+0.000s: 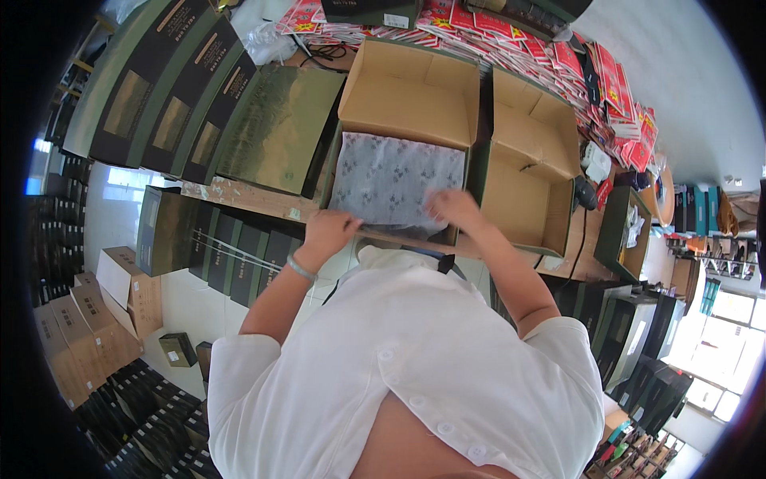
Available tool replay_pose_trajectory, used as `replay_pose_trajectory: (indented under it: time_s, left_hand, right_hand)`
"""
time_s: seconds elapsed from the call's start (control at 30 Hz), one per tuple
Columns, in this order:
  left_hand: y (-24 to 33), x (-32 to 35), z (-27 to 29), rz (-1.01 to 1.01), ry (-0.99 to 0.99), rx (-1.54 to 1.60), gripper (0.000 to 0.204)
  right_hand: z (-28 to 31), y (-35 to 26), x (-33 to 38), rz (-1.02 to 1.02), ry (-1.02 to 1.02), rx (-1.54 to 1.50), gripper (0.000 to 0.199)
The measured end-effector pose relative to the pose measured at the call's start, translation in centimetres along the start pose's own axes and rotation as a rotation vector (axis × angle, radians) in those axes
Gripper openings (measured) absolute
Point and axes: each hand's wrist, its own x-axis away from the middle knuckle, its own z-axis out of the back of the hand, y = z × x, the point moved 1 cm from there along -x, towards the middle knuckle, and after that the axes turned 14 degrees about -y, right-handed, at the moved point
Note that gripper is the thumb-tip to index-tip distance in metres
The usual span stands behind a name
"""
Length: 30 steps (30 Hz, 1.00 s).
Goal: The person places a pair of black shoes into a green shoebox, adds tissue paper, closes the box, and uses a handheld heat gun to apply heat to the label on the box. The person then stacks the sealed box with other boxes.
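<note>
A shoebox, brown inside and dark green outside, stands in front of me with its lid tipped back. White tissue paper with a grey floral print covers its contents, so what lies beneath is hidden. At the near left corner, my left hand has its fingertips closed on the paper's edge. My right hand is over the paper's right side with fingers bent, smeared by motion; whether they grip the paper cannot be made out.
To the right sits another open box with a bare brown inside. Closed green box and stacked dark boxes fill the left. Red printed packets are heaped behind. A small open box stands at the bench's right end.
</note>
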Motion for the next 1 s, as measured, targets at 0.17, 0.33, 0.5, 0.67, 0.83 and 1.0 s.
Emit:
replay_pose_trajectory:
  time_s: [0.17,0.33,0.5,0.67,0.83,1.0]
  left_hand:
    - [-2.3,0.9,-6.7,0.268,0.720,0.447,0.050]
    - [-5.2,-0.9,-9.3,0.066,0.626,0.836,0.056]
    - [-5.3,-0.2,-8.5,0.045,0.603,0.846,0.049]
    - [-8.3,-4.1,-10.3,-0.030,0.526,1.127,0.056]
    - [-7.6,-1.8,-6.0,0.019,0.323,1.637,0.081]
    - [-5.6,-1.1,-3.0,-0.043,0.315,1.339,0.086]
  right_hand:
    - [11.3,3.3,-7.2,0.063,0.810,0.157,0.049]
    - [15.4,5.6,-12.8,-0.072,0.211,-0.792,0.067]
    - [13.2,4.6,-9.4,0.208,0.161,-0.789,0.051]
    - [13.6,6.1,-7.3,0.350,0.194,-0.690,0.042]
    - [10.0,3.8,-2.2,0.294,0.110,-0.941,0.055]
    - [0.6,8.8,-0.6,0.214,0.278,-0.399,0.073]
